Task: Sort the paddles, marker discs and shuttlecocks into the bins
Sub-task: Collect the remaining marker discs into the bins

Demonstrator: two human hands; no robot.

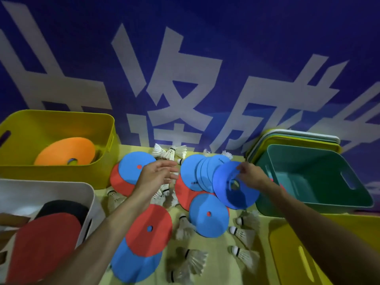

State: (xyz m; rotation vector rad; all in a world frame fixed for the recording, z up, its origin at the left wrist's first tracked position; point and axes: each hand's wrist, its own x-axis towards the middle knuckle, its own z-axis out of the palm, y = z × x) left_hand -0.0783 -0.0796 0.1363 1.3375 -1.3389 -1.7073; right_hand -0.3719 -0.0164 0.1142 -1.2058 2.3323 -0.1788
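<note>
Right hand [253, 177] pinches blue disc [230, 199], tilted, face toward camera.

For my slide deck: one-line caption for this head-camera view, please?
Right hand pinches a blue marker disc beside the teal bin; open left hand hovers over scattered shuttlecocks.

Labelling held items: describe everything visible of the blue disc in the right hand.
The blue disc is round, a shallow cone with a centre hole, apparently soft plastic. It is lifted and tilted, beside the teal bin, in front of a fanned row of lighter blue discs. The right hand pinches its upper rim; other contact is unclear.
</note>
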